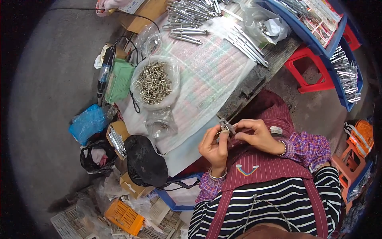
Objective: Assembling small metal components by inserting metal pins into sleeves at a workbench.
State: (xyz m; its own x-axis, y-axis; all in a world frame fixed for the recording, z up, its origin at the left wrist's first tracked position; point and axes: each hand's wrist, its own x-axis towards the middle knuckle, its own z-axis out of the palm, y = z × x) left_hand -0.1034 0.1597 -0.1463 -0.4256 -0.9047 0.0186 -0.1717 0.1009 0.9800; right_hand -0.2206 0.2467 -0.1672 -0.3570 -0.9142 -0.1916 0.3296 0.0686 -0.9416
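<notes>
Close in front of my body, my left hand point(215, 149) pinches a small silvery metal part point(225, 124) between thumb and fingers. My right hand point(258, 137) meets it from the other side, thumb and fingertips closed at the part's right edge. The fingers cover much of the part, so its exact kind is hidden. Both hands are above my maroon apron, just off the table's near edge. On the table, a clear plastic bag point(172, 99) of many small metal rivets or pins point(155, 83) stands to the left of my hands.
Long silvery metal strips point(244, 47) and piled metal parts point(191, 14) lie on the sheet-covered table point(211, 63). A power screwdriver point(105, 69) lies beside a green box point(120, 81). Right stand blue trays point(334, 67) and a red stool point(304, 67); an orange basket point(124, 217) sits lower left.
</notes>
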